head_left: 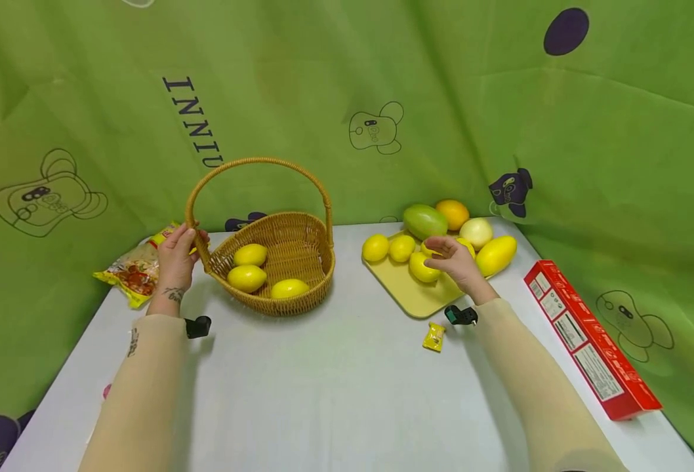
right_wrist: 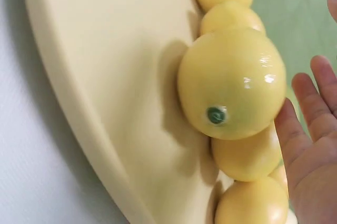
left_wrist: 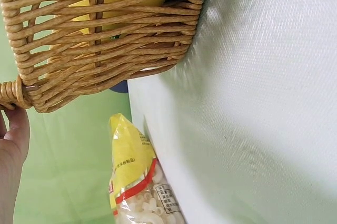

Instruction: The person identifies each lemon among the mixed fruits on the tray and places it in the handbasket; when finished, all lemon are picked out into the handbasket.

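Left grip curled, clasping; right grip open, fingers extended.

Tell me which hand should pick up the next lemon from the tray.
Probably right: the right hand hovers open beside a lemon on the tray, while the left hand grips the basket's handle.

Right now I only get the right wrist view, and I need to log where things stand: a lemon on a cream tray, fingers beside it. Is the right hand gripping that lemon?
Observer: No. On the head view the right hand hovers open over the lemon on the tray.
Operator: What is the left hand doing?
Observer: The left hand grips the handle of the wicker basket near its base.
Operator: Anything in that basket?
Observer: Three lemons lie inside it.
Operator: And behind my tray?
Observer: A green mango and an orange sit at its far edge.
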The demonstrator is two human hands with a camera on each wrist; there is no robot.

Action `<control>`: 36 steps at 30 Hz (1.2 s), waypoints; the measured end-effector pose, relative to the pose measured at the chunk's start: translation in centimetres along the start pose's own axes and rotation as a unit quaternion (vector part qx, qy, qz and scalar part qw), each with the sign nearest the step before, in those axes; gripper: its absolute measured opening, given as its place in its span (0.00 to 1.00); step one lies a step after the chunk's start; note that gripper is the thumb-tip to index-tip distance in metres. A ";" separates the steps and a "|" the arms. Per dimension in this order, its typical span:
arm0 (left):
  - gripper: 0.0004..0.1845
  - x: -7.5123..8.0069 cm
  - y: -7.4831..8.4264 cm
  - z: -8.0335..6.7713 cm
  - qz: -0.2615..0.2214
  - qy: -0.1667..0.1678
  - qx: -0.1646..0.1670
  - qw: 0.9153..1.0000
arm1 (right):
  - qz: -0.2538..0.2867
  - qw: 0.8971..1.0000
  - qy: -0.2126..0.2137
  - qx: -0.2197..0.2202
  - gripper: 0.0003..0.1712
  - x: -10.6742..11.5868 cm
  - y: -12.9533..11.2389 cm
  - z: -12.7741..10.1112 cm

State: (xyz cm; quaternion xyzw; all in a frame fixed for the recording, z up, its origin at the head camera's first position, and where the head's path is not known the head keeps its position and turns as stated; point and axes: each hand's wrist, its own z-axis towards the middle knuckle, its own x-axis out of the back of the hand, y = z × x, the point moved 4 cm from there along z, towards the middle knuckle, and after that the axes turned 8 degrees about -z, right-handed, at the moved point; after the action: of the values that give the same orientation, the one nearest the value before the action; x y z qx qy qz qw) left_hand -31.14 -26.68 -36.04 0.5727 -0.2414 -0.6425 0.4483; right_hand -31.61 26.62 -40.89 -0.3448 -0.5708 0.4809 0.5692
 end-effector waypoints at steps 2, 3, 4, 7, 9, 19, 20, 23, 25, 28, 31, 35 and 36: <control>0.07 0.0 -0.1 0.0 0.004 0.002 -0.001 1.000 | -0.011 1.000 -0.010 -0.010 0.31 -0.1 0.3 0.2; 0.07 0.0 -0.1 0.0 0.005 0.002 -0.002 1.000 | -0.015 1.000 -0.013 -0.014 0.32 -0.2 0.4 0.2; 0.07 0.1 -0.1 0.0 0.004 0.003 -0.002 1.000 | -0.015 1.000 -0.016 -0.015 0.32 -0.3 0.5 0.3; 0.08 0.1 -0.1 0.0 0.001 0.004 -0.003 1.000 | -0.014 0.999 -0.025 -0.014 0.33 -0.5 0.6 0.5; 0.08 0.1 -0.1 0.0 0.001 0.005 -0.005 1.000 | -0.012 0.999 -0.032 -0.012 0.33 -0.6 0.7 0.7; 0.08 0.1 -0.3 0.1 0.007 0.005 -0.009 1.000 | -0.056 0.996 -0.062 -0.017 0.33 -1.0 0.9 1.2; 0.08 0.1 -0.3 0.0 0.007 0.006 -0.007 1.000 | -0.065 0.996 -0.066 -0.020 0.33 -1.0 0.9 1.2; 0.07 0.1 -0.3 0.0 0.007 0.008 -0.003 1.000 | -0.087 0.993 -0.080 -0.029 0.34 -1.1 1.2 1.1; 0.07 0.2 -0.2 -0.1 0.002 0.006 0.000 1.000 | -0.111 0.989 -0.091 -0.037 0.35 -1.3 1.3 1.0; 0.07 0.1 -0.2 -0.2 0.000 0.006 -0.001 1.000 | -0.153 0.982 -0.108 -0.040 0.35 -1.5 1.4 0.8; 0.07 0.1 -0.2 -0.1 -0.001 0.006 -0.004 1.000 | -0.168 0.977 -0.120 -0.049 0.36 -1.9 0.7 0.3; 0.09 0.1 -0.2 -0.1 -0.001 0.004 -0.005 1.000 | -0.151 0.978 -0.128 -0.060 0.35 -2.1 -0.3 -0.1; 0.09 0.1 -0.2 -0.1 0.001 0.005 -0.005 1.000 | -0.148 0.979 -0.127 -0.061 0.35 -2.0 -0.3 -0.1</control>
State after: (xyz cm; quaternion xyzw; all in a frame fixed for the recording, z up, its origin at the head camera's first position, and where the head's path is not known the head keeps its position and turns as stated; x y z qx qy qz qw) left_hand -31.10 -26.64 -36.24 0.5735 -0.2367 -0.6404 0.4527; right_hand -31.27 24.62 -41.25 -0.2270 -0.7112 0.3955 0.5350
